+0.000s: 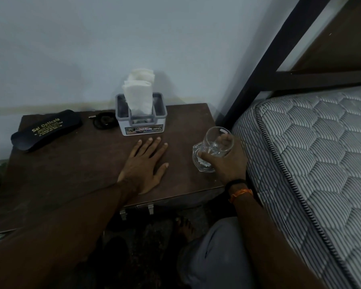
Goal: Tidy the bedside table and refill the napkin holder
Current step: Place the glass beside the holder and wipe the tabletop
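While my left hand lies flat, fingers spread, on the dark brown wooden desk, my right hand grips a clear glass mug near its right edge. The grey plastic napkin holder, holding white paper napkins, stands at the back.

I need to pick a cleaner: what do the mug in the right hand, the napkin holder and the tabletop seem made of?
Clear faceted glass mug: glass, glossy; fingers show through it. Grey and white box-shaped napkin holder: probably moulded plastic, smooth and matte. Dark brown bedside tabletop: looks like wood or laminate with a dull finish; which one is unclear.
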The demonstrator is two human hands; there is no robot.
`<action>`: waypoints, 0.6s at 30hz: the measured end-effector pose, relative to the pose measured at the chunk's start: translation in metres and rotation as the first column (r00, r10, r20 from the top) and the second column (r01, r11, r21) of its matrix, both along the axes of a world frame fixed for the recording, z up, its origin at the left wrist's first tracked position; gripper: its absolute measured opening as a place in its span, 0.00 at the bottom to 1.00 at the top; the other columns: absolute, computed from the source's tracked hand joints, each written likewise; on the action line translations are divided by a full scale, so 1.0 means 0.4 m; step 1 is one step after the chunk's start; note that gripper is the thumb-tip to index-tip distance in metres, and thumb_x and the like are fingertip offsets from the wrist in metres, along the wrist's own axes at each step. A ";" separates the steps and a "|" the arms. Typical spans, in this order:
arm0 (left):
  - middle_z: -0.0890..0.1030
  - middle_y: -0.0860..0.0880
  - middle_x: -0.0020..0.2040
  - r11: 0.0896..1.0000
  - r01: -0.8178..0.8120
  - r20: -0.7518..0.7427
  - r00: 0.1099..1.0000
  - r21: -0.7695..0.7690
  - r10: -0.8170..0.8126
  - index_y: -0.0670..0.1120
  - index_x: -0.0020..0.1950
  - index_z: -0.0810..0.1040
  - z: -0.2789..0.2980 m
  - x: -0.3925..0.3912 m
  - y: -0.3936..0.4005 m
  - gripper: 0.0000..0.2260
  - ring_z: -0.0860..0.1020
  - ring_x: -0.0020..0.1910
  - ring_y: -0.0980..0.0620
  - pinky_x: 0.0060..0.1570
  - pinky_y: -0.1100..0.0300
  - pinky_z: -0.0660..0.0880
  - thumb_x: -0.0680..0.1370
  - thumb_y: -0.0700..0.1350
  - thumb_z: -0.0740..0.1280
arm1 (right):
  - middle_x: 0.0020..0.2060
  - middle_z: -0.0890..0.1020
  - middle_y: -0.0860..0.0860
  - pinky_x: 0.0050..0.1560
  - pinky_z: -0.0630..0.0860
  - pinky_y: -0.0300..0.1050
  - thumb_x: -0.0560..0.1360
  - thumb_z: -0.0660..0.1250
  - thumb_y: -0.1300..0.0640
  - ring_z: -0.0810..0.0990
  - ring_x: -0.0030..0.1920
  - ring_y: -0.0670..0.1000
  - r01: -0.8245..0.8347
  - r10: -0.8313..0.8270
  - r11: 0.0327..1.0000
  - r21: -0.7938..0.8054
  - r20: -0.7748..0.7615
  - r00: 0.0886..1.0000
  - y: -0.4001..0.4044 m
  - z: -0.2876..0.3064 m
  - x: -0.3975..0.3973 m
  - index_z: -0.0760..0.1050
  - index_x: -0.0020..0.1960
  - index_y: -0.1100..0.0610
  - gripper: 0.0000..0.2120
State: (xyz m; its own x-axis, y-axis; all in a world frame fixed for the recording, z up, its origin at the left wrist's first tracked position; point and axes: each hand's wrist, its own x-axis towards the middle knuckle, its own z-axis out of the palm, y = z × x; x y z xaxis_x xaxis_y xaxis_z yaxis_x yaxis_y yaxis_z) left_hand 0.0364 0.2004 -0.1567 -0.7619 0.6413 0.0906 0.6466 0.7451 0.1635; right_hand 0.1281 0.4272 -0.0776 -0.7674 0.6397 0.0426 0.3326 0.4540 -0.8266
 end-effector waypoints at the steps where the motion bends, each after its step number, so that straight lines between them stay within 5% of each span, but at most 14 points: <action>1: 0.57 0.50 0.81 1.000 0.000 -0.001 1.000 0.000 0.000 0.54 0.80 0.55 0.001 0.000 0.000 0.28 0.53 0.80 0.50 0.78 0.46 0.50 0.82 0.62 0.49 | 0.51 0.78 0.45 0.40 0.67 0.27 0.59 0.82 0.52 0.76 0.45 0.41 -0.002 0.002 1.000 -0.005 -0.004 1.000 0.000 -0.001 0.001 0.71 0.60 0.53 0.34; 7: 0.56 0.50 0.81 1.000 0.005 0.009 1.000 0.002 -0.005 0.54 0.80 0.55 -0.001 -0.001 0.001 0.28 0.53 0.80 0.50 0.78 0.46 0.49 0.82 0.62 0.49 | 0.54 0.79 0.47 0.44 0.70 0.30 0.59 0.83 0.52 0.77 0.50 0.46 0.004 -0.004 0.999 -0.034 -0.019 1.000 0.004 -0.008 0.003 0.71 0.62 0.54 0.36; 14: 0.55 0.51 0.81 1.000 -0.002 0.006 1.000 0.005 0.002 0.55 0.80 0.55 0.000 0.001 0.002 0.28 0.52 0.80 0.51 0.78 0.47 0.49 0.81 0.62 0.48 | 0.59 0.78 0.49 0.58 0.77 0.48 0.45 0.80 0.40 0.78 0.57 0.50 -0.006 0.007 1.000 -0.006 0.169 0.986 0.007 -0.054 0.019 0.68 0.65 0.53 0.51; 18: 0.56 0.51 0.81 1.000 -0.004 0.002 1.000 0.012 0.004 0.55 0.80 0.55 -0.002 0.003 0.001 0.28 0.52 0.80 0.51 0.78 0.47 0.48 0.82 0.62 0.49 | 0.56 0.80 0.47 0.53 0.81 0.50 0.42 0.78 0.34 0.81 0.54 0.49 -0.017 0.007 0.999 0.038 0.254 0.967 0.010 -0.076 0.004 0.73 0.62 0.49 0.50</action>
